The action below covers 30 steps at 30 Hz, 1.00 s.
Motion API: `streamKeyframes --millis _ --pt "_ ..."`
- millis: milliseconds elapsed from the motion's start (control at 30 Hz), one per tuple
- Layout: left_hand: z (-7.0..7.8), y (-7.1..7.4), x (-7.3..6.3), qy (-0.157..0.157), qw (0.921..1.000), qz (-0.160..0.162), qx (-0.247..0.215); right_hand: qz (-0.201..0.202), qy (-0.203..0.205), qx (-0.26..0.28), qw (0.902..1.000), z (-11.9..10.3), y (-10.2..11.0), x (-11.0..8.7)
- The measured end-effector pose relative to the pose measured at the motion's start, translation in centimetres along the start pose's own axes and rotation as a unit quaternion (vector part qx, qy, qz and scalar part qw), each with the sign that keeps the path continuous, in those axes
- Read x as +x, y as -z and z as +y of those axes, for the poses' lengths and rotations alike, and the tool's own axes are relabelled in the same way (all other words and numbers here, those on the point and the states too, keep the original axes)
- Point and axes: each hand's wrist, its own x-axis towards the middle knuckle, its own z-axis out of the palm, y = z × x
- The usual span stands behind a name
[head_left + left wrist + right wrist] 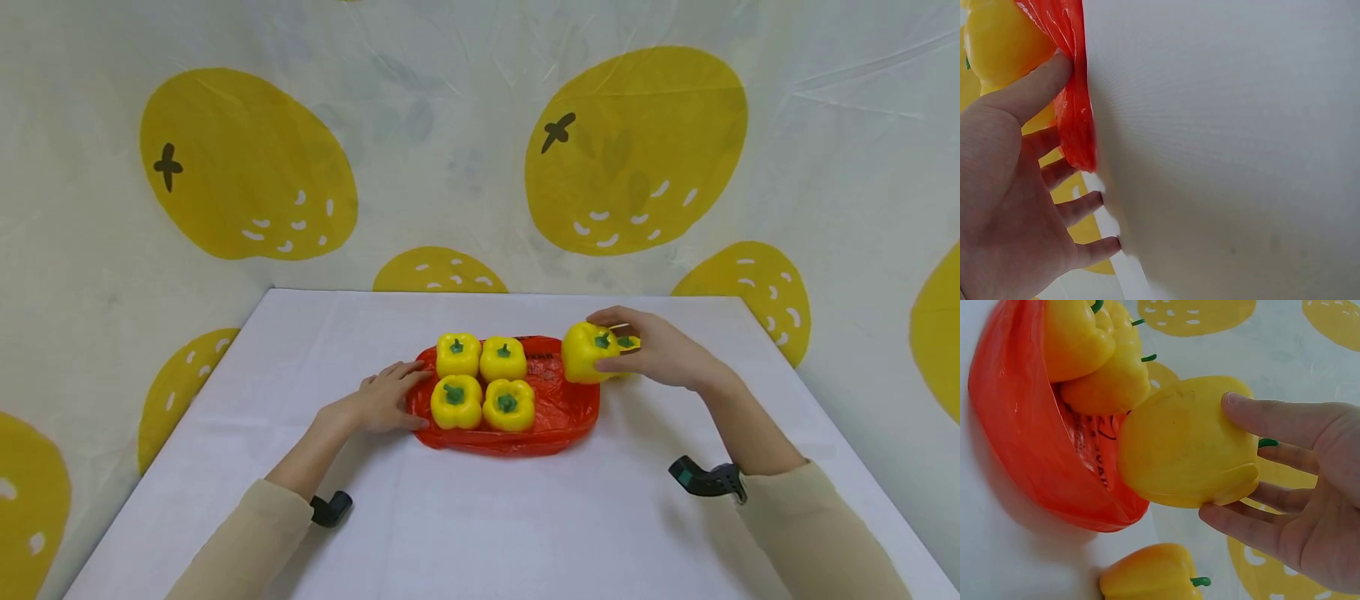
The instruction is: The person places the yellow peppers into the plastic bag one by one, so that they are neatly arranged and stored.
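My right hand (663, 348) grips a yellow bell pepper (583, 354) with a green stem, over the right end of an open red plastic bag (555, 400). In the right wrist view, thumb and fingers lie on either side of that pepper (1188, 444). Several more yellow bell peppers (503, 360) stand stem up in two rows in the bag's left part. At the bag's left edge rests my left hand (386, 400), fingers spread. The left wrist view shows its thumb touching the red plastic (1075, 119), while the plastic hides some fingertips.
Another yellow bell pepper (1147, 575) lies on the white table outside the bag's right end, mostly hidden by my right hand in the head view. Behind the white table (480, 525) hangs a pale cloth (442, 150) printed with large yellow fruit.
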Motion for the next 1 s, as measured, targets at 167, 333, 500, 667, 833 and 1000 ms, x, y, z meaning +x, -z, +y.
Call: streamKeyframes --millis 167,333,500,667,833,1000 --pt "0.1 0.0 0.0 0.001 1.0000 0.003 -0.001 -0.009 0.005 0.008 0.9999 -0.2 -0.6 0.7" --pt "0.1 0.0 -0.1 -0.003 1.0000 0.005 -0.002 -0.017 0.006 0.002 0.9998 0.0 -1.1 1.5" --pt "0.1 0.0 -0.2 -0.005 1.0000 0.004 -0.003 -0.021 0.012 -0.007 0.9997 0.3 -1.6 2.2" --pt "0.0 0.0 -0.1 -0.009 0.9999 0.007 -0.002 -0.027 0.008 -0.007 0.9996 0.4 -2.1 2.7" --pt "0.0 0.0 -0.1 -0.008 0.9999 0.008 -0.002 -0.033 0.005 0.005 0.9994 0.4 -2.6 3.3" --pt "0.1 0.0 -0.2 -0.005 1.0000 0.006 -0.005 -0.039 -0.002 0.014 0.9991 0.6 -3.0 3.8"
